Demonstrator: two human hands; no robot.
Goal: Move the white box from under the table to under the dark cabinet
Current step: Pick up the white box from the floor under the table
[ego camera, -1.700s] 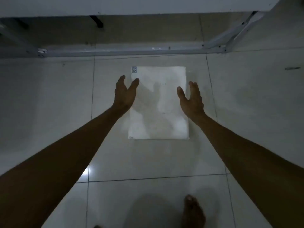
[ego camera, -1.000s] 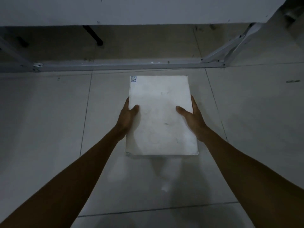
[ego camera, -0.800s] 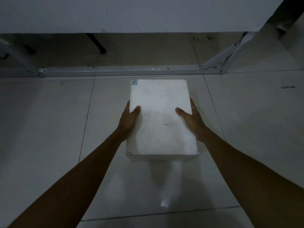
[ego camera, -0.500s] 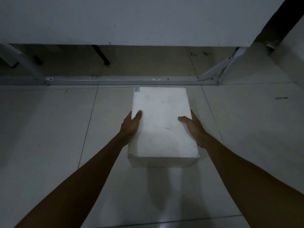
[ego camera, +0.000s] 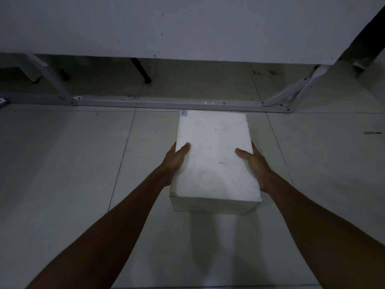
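A white rectangular box (ego camera: pixel 212 155) hangs above the tiled floor, held between both hands, its near face showing. A small label sits at its far left corner. My left hand (ego camera: pixel 177 159) clamps the left side with the thumb on top. On the right side my right hand (ego camera: pixel 253 161) grips the same way. The white table top (ego camera: pixel 187 28) fills the upper part of the view, in front of the box. No dark cabinet can be made out for certain.
The table's grey metal floor rail (ego camera: pixel 166 102) runs across just beyond the box, with angled braces at right (ego camera: pixel 291 90) and left (ego camera: pixel 52 80). A black leg (ego camera: pixel 141 69) stands under the table. A dark upright shape (ego camera: pixel 370 34) is at the top right corner.
Both hands came down from open above the box to gripping its sides, then raised it off the floor. The view has tilted up, showing more of the table top.
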